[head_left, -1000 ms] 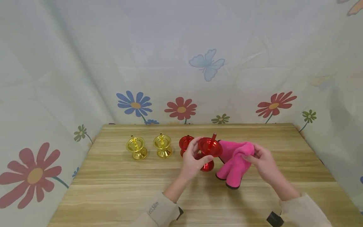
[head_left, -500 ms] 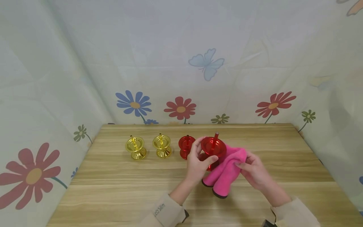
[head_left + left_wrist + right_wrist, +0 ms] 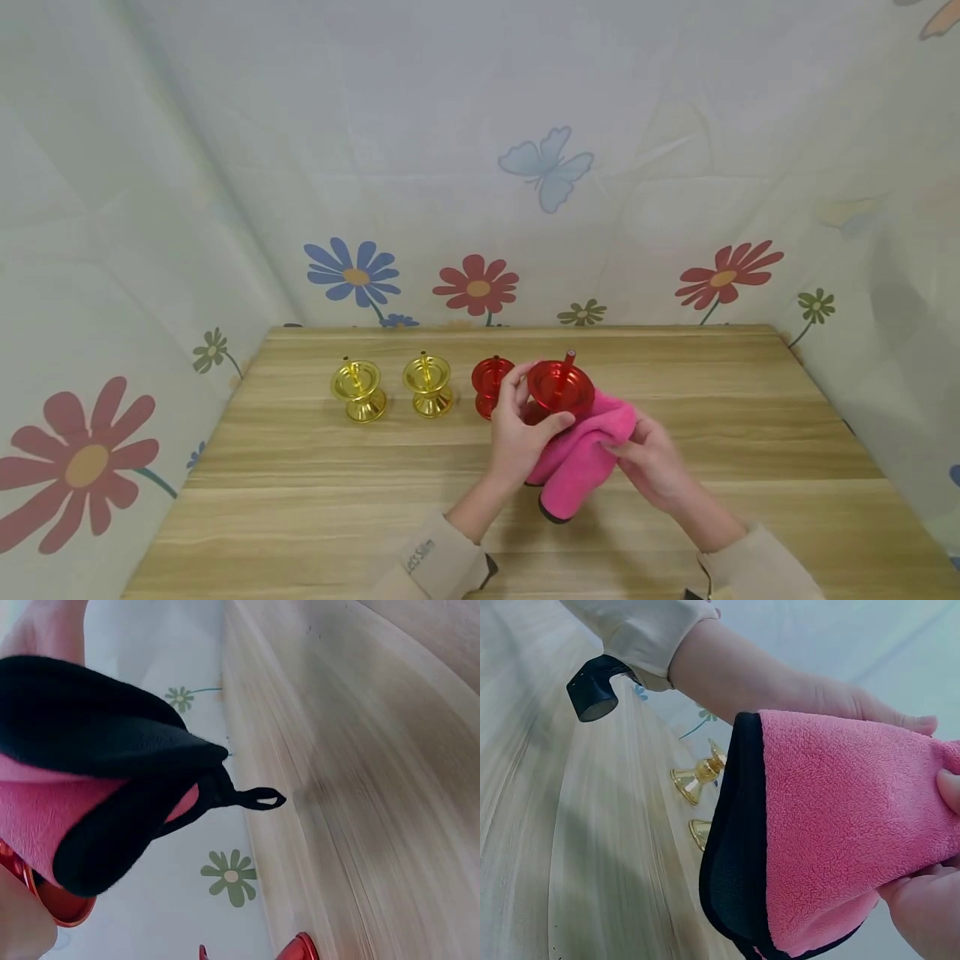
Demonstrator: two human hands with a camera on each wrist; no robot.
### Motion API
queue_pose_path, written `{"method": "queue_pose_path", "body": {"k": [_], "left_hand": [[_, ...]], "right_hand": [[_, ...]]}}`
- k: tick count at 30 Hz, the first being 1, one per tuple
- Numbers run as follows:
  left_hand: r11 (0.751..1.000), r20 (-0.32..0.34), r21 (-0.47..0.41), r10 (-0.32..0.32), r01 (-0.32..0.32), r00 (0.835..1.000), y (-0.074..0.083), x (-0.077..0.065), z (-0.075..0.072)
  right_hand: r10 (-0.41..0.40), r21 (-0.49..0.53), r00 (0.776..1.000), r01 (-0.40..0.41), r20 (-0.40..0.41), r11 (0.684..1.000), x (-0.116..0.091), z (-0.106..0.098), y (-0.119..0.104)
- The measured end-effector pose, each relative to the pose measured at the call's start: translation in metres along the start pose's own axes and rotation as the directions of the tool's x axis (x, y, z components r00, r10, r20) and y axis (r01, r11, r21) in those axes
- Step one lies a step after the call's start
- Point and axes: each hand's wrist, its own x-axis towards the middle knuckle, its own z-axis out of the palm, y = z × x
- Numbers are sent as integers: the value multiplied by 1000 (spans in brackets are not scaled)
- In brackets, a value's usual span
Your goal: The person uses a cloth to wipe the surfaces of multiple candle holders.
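Around the stem of a red candle holder curls my left hand, keeping it above the table with its dish up and tipped a little. A short tube stands in the dish. My right hand pinches a pink cloth with dark edging, which lies against the holder's right side and hides its base. In the right wrist view the cloth spreads between the hands, hiding the holder. The left wrist view shows the dark underside of the cloth and a small hanging loop.
A second red candle holder stands on the wooden table just behind my left hand. Two gold candle holders, one nearer and one farther left, stand beside it. A flower-printed curtain closes off the back.
My right hand has moved left with the cloth, bringing it against the red holder and over its lower part. The left hand and holder have shifted slightly right.
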Motion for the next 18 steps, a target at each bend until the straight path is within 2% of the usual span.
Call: {"method": "queue_pose_path", "body": {"k": [7, 11, 15, 18], "left_hand": [[999, 23, 29, -26, 25, 999, 1, 0, -4], [999, 35, 28, -36, 36, 999, -5, 1, -6], [999, 64, 0, -50, 50, 997, -17, 4, -8], [997, 107, -57, -46, 52, 993, -22, 4, -10]], "right_hand": [[-12, -4, 1000, 12, 3, 1000, 3, 4, 2], [-32, -13, 999, 32, -5, 999, 4, 7, 3], [-46, -17, 999, 46, -21, 999, 6, 9, 2], [-61, -13, 998, 60, -25, 998, 6, 9, 1]]}}
